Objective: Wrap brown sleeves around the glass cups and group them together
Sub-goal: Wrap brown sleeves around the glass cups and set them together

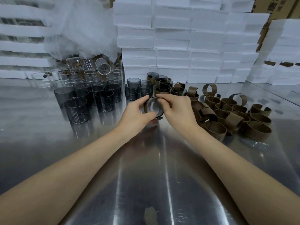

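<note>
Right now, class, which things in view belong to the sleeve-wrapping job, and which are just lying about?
Job: held cup, left hand, right hand, brown sleeves, bare grey cups, sleeved cups.
Lying about: foam blocks, white netting, cardboard boxes.

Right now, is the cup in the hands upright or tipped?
Tipped. The cup shows its round end to the camera, gripped between left hand and right hand, brown sleeve around it.

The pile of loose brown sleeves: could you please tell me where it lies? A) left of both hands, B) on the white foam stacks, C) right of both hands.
C: the loose brown sleeves lie on the metal table right of the right hand; the bare glass cups stand left of the left hand. Both hands grip one sleeved cup.
</note>
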`<state>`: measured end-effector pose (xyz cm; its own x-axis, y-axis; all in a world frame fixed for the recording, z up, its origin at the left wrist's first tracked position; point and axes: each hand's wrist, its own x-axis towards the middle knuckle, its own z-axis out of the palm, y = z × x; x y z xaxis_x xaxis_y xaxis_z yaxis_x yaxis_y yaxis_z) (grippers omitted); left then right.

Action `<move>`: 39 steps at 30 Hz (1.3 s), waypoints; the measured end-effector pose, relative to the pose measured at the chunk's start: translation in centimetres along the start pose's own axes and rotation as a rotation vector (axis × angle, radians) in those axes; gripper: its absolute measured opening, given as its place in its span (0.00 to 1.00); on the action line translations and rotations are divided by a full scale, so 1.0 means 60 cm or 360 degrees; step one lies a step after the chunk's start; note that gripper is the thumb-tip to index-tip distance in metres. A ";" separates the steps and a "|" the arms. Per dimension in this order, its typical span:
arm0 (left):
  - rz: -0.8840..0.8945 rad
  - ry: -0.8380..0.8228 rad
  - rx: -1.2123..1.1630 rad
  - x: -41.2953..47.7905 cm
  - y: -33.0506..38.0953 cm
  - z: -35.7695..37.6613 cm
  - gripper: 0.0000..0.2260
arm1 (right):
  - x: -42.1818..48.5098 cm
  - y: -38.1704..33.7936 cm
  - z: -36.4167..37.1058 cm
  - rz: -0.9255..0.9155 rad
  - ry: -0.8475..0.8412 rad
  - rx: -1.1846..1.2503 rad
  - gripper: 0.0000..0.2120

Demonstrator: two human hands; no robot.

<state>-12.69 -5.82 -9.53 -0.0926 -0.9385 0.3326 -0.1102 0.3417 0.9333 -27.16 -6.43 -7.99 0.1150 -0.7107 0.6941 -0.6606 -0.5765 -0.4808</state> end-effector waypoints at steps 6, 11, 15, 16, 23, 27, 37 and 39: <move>-0.0004 -0.0038 -0.0004 0.000 0.003 0.000 0.19 | 0.000 0.001 0.001 -0.0045 0.0013 -0.0026 0.11; 0.0030 -0.0073 -0.0038 0.001 0.002 0.001 0.19 | 0.000 0.003 0.003 -0.0020 -0.0018 -0.0031 0.11; 0.0002 -0.0082 -0.0162 -0.002 0.003 0.001 0.20 | 0.001 0.006 0.002 -0.0006 -0.0003 -0.0022 0.10; -0.0007 -0.0079 -0.0188 -0.001 0.002 0.001 0.20 | 0.002 0.007 0.002 0.0002 0.0001 -0.0015 0.10; -0.0092 -0.0062 -0.0284 0.002 -0.001 -0.007 0.19 | 0.004 0.014 0.006 0.0095 0.0064 0.0153 0.09; -0.0134 -0.0129 -0.0348 0.005 -0.003 -0.017 0.17 | 0.007 0.024 0.007 0.0325 0.0046 0.0390 0.05; -0.0096 -0.0185 -0.0222 -0.004 -0.013 -0.008 0.20 | 0.002 0.034 0.003 0.0945 -0.0574 0.1488 0.15; -0.0232 -0.0193 -0.0270 -0.001 -0.013 -0.006 0.20 | 0.001 0.034 -0.002 0.0998 -0.0589 0.1623 0.18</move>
<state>-12.26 -6.07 -10.25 -0.2071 -0.9610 0.1835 0.0354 0.1801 0.9830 -28.58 -7.59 -8.83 0.2993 -0.9505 0.0838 0.1788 -0.0304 -0.9834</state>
